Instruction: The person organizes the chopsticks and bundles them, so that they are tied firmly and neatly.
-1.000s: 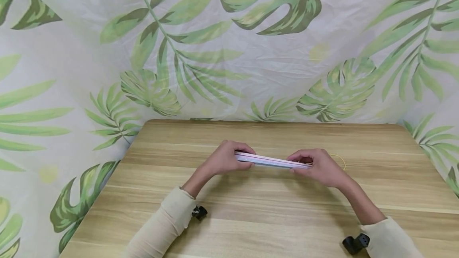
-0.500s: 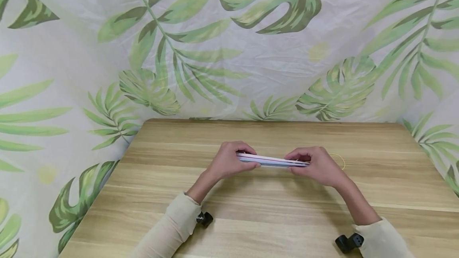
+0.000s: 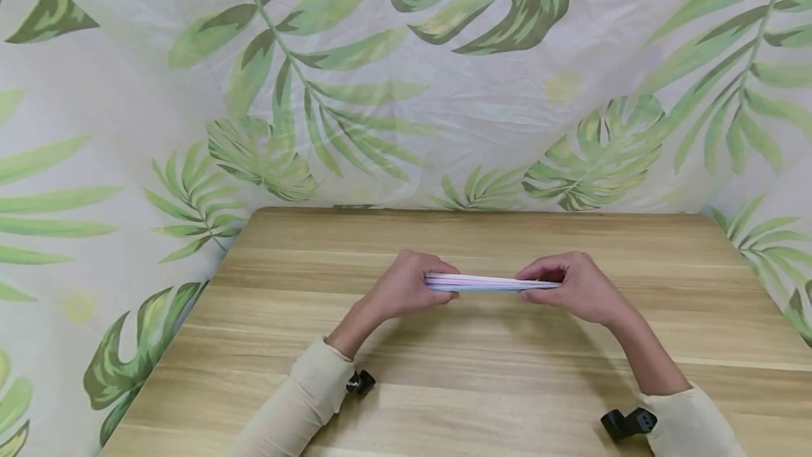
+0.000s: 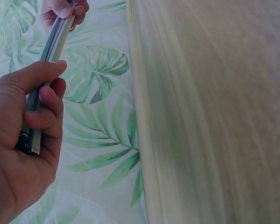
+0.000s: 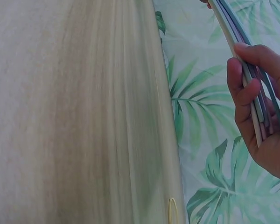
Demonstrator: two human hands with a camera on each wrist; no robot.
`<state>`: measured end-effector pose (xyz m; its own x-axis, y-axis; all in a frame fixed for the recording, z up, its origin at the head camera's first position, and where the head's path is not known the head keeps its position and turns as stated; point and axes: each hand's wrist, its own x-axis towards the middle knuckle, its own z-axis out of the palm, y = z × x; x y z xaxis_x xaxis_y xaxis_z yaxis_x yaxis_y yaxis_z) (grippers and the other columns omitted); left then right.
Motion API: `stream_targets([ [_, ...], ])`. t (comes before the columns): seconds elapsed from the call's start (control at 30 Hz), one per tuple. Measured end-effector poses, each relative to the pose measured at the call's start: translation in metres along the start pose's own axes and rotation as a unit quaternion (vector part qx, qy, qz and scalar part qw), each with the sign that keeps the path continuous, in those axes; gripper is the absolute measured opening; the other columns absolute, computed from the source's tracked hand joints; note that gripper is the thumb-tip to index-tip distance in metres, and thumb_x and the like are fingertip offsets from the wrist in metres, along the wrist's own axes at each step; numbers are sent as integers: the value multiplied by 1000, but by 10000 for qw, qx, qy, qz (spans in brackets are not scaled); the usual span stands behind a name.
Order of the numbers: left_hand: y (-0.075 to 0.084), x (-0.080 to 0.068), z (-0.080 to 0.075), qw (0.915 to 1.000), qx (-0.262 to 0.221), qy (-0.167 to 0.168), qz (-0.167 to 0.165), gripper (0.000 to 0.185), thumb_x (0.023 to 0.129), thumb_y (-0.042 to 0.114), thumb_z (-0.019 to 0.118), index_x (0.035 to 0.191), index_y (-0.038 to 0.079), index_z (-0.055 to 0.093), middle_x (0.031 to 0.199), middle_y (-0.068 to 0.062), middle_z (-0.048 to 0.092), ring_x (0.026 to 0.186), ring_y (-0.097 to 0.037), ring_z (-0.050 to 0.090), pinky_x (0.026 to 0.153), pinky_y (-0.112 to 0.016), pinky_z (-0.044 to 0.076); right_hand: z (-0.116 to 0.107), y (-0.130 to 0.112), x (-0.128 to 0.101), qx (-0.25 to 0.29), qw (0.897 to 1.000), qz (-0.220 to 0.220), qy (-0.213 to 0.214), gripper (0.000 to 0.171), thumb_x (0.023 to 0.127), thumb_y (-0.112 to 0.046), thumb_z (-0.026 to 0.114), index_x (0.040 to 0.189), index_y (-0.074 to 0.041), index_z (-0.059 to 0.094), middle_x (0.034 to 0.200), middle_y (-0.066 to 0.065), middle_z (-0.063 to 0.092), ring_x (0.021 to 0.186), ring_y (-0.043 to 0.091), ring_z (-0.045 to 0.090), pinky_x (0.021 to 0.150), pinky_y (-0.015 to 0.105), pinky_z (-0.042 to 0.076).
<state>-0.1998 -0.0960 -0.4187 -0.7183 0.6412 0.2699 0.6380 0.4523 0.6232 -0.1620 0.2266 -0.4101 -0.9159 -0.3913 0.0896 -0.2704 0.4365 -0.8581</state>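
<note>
Both hands hold a bundle of several thin pastel sticks, white, pink and blue, stretched nearly level between them above the table. My left hand grips the left end, thumb on the near side; in the left wrist view dark tips show at the end of the bundle in the palm. At the right end, my right hand pinches the sticks between thumb and fingers. Its wrist view shows the sticks slightly fanned apart in the palm, their ends uneven.
The wood-grain table lies beneath both hands. A thin yellow loop, like a rubber band, lies near the table's far edge in the right wrist view. Leaf-patterned cloth hangs behind the table and at its sides.
The bundle has shifted slightly right and become more level. Its right end looks more gathered. The yellow loop seen beside my right hand earlier is now hidden in the head view.
</note>
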Motion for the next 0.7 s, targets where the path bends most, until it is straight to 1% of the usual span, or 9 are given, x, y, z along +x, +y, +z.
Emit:
stream_targets([
  [0.13,-3,0,-2,9998,-171,-8,-45,17,86,10,89,103,15,86,90,1,81,70,-1,61,67,-19,51,2,-3,0,-173,9998,-22,-10,18,88,-8,87,105,-11,82,90,3,80,74,6,69,63,26,56],
  [0.23,-5,0,-4,9993,-368,-9,-121,17,86,10,89,102,15,86,90,1,82,71,-1,62,68,-20,52,2,-5,0,-307,9995,-26,18,18,89,-10,87,105,-13,82,89,2,80,73,7,68,62,26,55],
  [0.33,-6,0,-5,9989,-431,17,-195,17,86,11,89,102,15,86,91,1,82,73,-1,64,69,-20,53,1,-6,0,-399,9992,-64,58,19,89,-12,88,106,-15,82,90,1,80,75,8,69,62,26,55],
  [0.43,-5,0,-8,9988,-421,110,-246,18,85,12,90,102,15,86,91,2,82,74,-2,64,70,-21,53,-1,-6,-1,-294,9995,-16,87,21,90,-16,88,110,-14,82,94,3,80,78,9,71,65,27,56],
  [0.53,-4,-1,-11,9986,-419,210,-249,18,84,12,90,102,15,86,91,2,81,75,-2,64,71,-21,54,-4,-5,-3,-57,9997,197,144,23,93,-22,85,114,-13,81,96,5,80,80,13,72,65,30,57],
  [0.6,-4,-1,-13,9985,-425,252,-250,18,84,12,90,101,15,85,90,3,81,74,-2,64,70,-21,54,-5,-3,-3,128,9992,350,157,25,96,-24,82,117,-11,80,96,11,80,78,18,72,64,32,57],
  [0.7,-2,0,-14,9980,-457,292,-323,17,84,11,90,100,15,85,90,3,81,74,-2,65,70,-21,53,-6,-1,-3,322,9982,488,155,26,99,-26,79,119,-10,78,93,16,78,73,22,69,62,35,57],
])
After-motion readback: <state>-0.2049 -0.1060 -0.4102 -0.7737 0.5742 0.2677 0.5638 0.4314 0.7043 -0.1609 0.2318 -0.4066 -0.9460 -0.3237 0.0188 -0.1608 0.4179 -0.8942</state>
